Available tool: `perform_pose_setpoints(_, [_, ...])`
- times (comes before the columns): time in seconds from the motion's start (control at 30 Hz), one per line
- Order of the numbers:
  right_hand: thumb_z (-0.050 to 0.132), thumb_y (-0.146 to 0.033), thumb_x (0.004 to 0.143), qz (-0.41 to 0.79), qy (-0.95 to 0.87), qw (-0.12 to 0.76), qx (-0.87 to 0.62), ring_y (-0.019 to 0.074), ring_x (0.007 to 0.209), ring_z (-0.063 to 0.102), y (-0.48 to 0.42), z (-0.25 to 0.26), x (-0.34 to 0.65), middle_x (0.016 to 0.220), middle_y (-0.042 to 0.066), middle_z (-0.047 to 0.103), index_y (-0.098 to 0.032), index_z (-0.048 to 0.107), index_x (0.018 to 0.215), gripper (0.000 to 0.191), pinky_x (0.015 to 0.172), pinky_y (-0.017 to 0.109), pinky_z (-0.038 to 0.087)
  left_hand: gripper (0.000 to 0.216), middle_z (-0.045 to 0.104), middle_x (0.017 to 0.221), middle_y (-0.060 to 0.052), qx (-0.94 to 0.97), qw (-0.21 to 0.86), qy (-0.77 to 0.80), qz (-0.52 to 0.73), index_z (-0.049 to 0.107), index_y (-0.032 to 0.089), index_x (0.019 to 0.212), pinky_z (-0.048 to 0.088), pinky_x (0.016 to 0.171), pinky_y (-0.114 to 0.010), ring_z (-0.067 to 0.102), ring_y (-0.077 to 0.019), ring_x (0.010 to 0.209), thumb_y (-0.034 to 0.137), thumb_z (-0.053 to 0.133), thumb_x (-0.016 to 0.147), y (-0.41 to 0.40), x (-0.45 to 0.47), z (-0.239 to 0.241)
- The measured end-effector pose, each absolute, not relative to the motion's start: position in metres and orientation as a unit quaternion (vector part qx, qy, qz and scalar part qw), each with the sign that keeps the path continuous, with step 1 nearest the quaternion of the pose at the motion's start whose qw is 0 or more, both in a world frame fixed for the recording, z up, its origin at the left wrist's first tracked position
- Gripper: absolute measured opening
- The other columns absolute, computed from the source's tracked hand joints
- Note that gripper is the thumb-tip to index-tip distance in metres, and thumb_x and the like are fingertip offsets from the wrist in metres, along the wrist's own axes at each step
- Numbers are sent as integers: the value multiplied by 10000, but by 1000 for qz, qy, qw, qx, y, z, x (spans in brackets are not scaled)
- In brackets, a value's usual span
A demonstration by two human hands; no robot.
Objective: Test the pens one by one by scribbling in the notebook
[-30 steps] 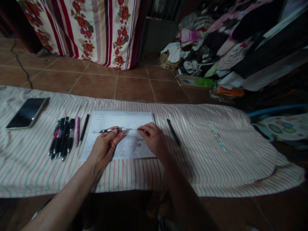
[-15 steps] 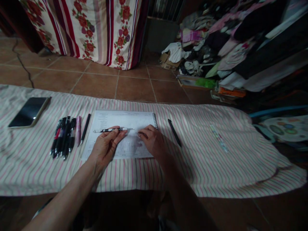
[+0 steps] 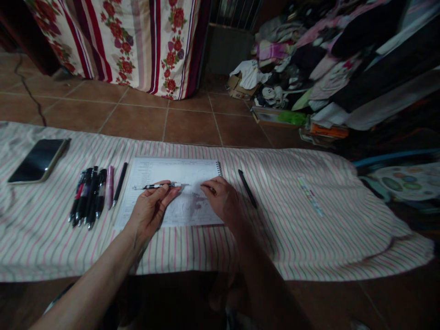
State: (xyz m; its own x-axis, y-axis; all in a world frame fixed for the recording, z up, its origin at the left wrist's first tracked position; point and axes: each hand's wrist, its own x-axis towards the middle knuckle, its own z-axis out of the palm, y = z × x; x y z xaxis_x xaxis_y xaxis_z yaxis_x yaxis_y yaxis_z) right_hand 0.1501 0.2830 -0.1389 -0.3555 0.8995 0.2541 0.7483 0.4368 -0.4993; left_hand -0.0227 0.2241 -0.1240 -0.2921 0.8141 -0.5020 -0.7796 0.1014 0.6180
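My left hand (image 3: 151, 206) pinches a black-and-white pen (image 3: 147, 186) between thumb and fingers. The pen lies level, with a thin tip pointing right. Beyond that tip, my right hand (image 3: 222, 197) is closed in a pinch, apart from the pen. Whether a small piece sits in its fingertips is too fine to make out. Both hands are over a spiral notebook (image 3: 168, 168) with a printed, written page. A black pen (image 3: 247, 188) rests right of the notebook, and another dark pen (image 3: 120, 184) lies along its left side.
A pink pen (image 3: 109, 187) and a row of several dark pens (image 3: 87, 195) lie at left, near a phone (image 3: 38, 160). A patterned strip (image 3: 310, 196) is on the striped cloth (image 3: 295, 238) at right. Clothes (image 3: 275, 50) are piled on the tiled floor beyond.
My right hand has drawn a little to the right, widening the gap to the pen's tip. My left hand keeps the pen in nearly the same place.
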Motion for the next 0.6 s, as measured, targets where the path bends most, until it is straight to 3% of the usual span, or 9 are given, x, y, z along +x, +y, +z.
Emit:
perform_pose_setpoints(0.27, [524, -198, 809, 179, -746, 350, -537, 178, 747, 631, 291, -139, 160, 851, 73, 662, -181, 658, 874, 150, 729, 314, 500, 161, 690, 695, -80, 12, 589, 455, 668, 640, 64, 674, 574, 791, -276, 700, -184, 736, -36, 550, 761, 223, -21, -122])
perform_pose_setpoints(0.6, [551, -203, 784, 207, -723, 359, -553, 171, 714, 633, 293, -137, 164, 813, 67, 656, -160, 638, 842, 113, 711, 308, 499, 171, 686, 702, -95, 27, 592, 451, 667, 639, 50, 682, 573, 778, -258, 699, -186, 736, -28, 524, 781, 223, -23, -123])
